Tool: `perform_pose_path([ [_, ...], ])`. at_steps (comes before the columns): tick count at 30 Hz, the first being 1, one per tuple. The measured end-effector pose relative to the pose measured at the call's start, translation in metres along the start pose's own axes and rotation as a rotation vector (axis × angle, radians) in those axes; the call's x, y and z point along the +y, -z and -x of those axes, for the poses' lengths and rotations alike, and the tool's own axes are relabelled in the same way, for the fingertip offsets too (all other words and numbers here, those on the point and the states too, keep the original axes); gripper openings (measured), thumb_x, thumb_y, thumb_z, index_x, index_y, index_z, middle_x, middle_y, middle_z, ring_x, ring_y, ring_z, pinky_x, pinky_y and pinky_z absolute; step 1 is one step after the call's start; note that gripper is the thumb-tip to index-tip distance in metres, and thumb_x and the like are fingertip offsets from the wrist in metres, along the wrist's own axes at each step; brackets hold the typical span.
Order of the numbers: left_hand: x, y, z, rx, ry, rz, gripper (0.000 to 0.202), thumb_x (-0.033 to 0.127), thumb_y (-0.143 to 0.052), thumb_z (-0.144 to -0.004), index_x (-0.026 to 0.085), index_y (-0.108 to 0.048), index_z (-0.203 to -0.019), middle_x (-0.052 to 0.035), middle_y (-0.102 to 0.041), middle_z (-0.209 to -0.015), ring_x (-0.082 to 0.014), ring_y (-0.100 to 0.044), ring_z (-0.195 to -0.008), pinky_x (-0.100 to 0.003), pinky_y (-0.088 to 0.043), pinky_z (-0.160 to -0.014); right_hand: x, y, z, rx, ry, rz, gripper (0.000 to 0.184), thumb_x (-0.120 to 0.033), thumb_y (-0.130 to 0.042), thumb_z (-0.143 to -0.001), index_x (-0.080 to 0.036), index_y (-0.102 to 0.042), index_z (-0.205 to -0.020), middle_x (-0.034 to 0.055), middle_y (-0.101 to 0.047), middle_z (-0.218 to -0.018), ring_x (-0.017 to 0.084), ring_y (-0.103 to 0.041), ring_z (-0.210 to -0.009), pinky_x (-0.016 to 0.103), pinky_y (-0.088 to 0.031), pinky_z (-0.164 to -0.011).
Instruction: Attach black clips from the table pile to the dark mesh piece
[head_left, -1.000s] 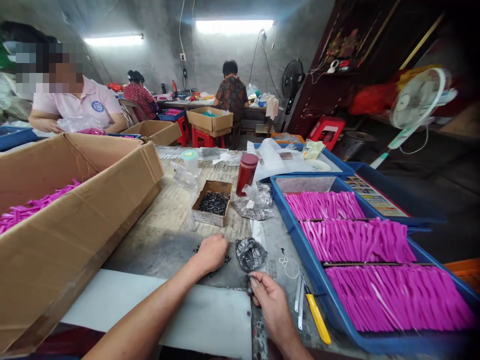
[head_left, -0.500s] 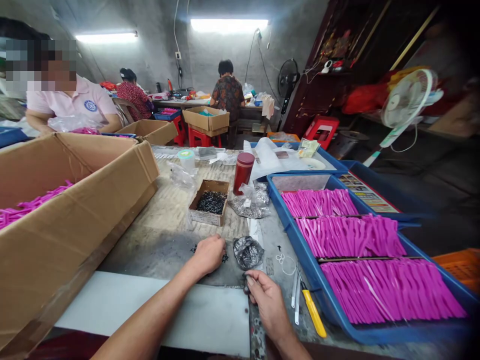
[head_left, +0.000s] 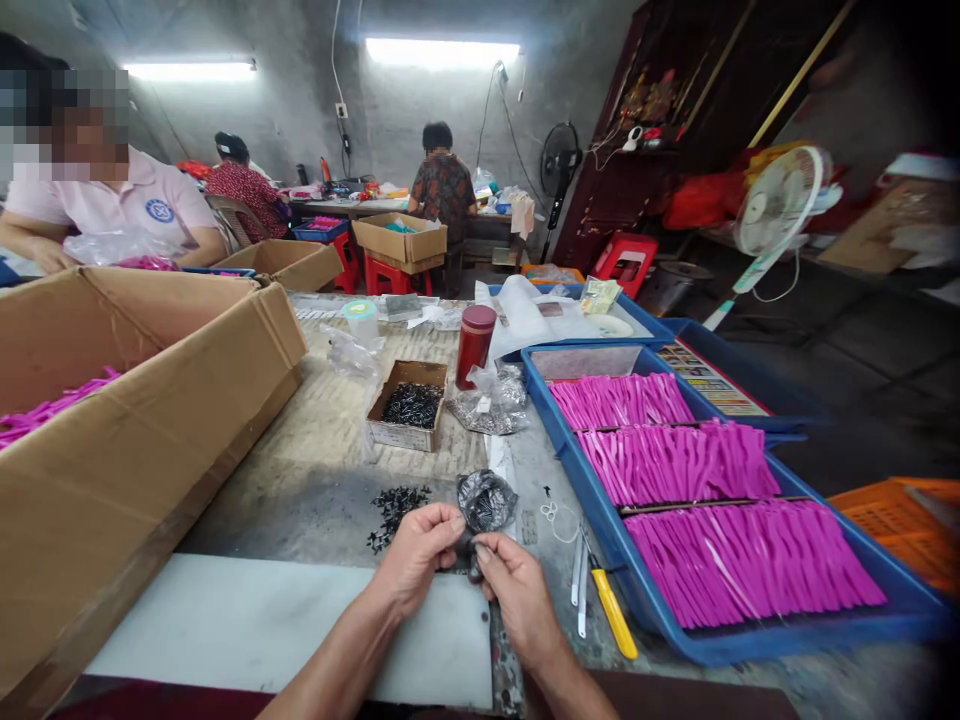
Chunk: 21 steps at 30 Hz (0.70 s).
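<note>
My left hand (head_left: 421, 552) and my right hand (head_left: 514, 585) meet over the table, both with fingers pinched. Between the fingertips of my right hand is a small dark rounded piece (head_left: 474, 568), its exact kind unclear. The left fingertips press close against it; whether they pinch a separate small part is hidden. Just beyond the hands lies a black plastic bag (head_left: 487, 500), open at the top. A loose pile of small black parts (head_left: 397, 508) is spread left of the bag. Farther back stands a small cardboard box (head_left: 409, 405) full of black parts.
Blue tray (head_left: 675, 640) with rows of magenta strips stands at right. A yellow-handled tool (head_left: 613, 612) and white strips (head_left: 580, 590) lie beside it. Large cardboard box (head_left: 150, 450) borders the left. A red canister (head_left: 475, 345) stands behind. Co-workers (head_left: 442, 190) sit beyond.
My left hand has moved right, from the pile of black parts to my right hand, uncovering the pile. The right hand keeps the dark piece. The view has shifted slightly.
</note>
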<state>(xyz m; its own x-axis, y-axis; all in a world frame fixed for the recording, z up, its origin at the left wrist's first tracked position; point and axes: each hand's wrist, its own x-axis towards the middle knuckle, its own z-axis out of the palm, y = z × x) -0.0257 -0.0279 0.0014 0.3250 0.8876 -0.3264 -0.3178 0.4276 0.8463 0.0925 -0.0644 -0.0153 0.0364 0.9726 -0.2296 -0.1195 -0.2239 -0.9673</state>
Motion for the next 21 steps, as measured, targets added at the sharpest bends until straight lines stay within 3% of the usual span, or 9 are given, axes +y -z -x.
perform_pose_path([
  [7,-0.017,-0.007,0.007,0.029,-0.052,-0.038,0.022,0.031,-0.06,-0.062,0.013,-0.05,-0.061,0.0063,-0.038,-0.046,-0.0044,-0.032,-0.041,-0.017,-0.022,-0.041,0.002,-0.003,0.002,-0.007,0.023,-0.088,0.023,-0.035,-0.05,-0.07,-0.013,-0.053,-0.062,-0.0052,-0.043,-0.048,0.006,-0.031,-0.041,0.018,-0.023,-0.04],
  [15,-0.022,-0.002,0.012,-0.005,-0.301,-0.411,0.019,0.03,-0.054,-0.069,0.014,-0.051,-0.06,0.0013,-0.046,-0.059,-0.0107,-0.044,-0.058,-0.021,-0.036,-0.057,0.008,0.0,0.004,0.008,-0.005,-0.166,0.022,-0.033,-0.052,-0.069,-0.014,-0.048,-0.059,-0.0064,-0.039,-0.047,0.005,-0.028,-0.041,0.018,-0.019,-0.039],
  [21,-0.016,-0.001,0.013,-0.034,-0.411,-0.634,0.019,0.028,-0.048,-0.073,0.015,-0.053,-0.061,0.0005,-0.045,-0.062,-0.0122,-0.043,-0.062,-0.022,-0.034,-0.06,0.006,0.001,0.005,0.038,0.024,0.007,0.022,-0.033,-0.049,-0.069,-0.015,-0.046,-0.056,-0.0077,-0.032,-0.046,0.006,-0.026,-0.041,0.018,-0.021,-0.039],
])
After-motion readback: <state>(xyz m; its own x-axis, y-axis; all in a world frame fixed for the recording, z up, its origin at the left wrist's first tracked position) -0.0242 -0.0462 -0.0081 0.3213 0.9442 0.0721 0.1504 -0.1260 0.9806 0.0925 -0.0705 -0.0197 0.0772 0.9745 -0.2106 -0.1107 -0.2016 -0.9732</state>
